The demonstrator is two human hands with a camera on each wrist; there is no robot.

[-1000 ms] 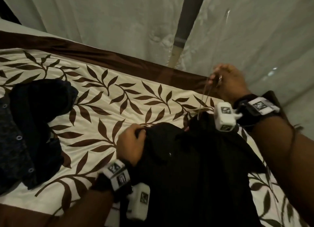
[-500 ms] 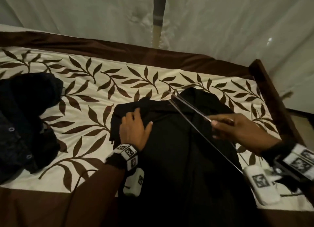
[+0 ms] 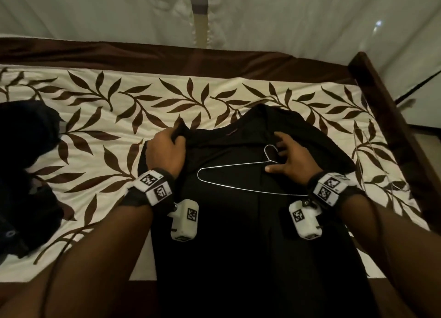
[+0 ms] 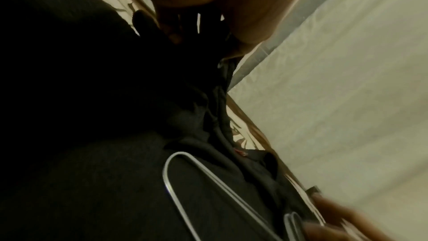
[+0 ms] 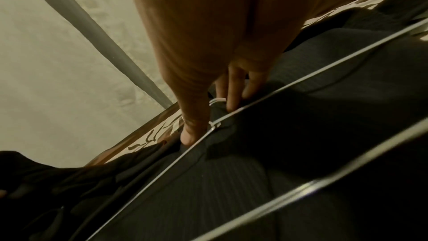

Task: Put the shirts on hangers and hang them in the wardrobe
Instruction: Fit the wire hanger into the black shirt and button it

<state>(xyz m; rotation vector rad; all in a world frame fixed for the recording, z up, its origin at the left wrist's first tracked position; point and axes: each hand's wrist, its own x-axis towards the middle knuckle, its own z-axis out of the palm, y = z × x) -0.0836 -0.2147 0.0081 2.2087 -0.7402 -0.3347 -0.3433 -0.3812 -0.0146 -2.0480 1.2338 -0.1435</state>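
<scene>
The black shirt [image 3: 250, 222] lies flat on the bed [image 3: 100, 136] in front of me, collar away from me. At far left a heap of dark clothes [image 3: 26, 174] sits on the leaf-print cover. My left hand [image 3: 165, 153] grips the shirt's left shoulder in curled fingers. The wire hanger [image 3: 229, 170] now lies on the shirt's chest; half a second ago I held it above. My right hand [image 3: 290, 160] pinches its neck below the hook. More wire hangers [image 3: 365, 155] lie at the right edge.
</scene>
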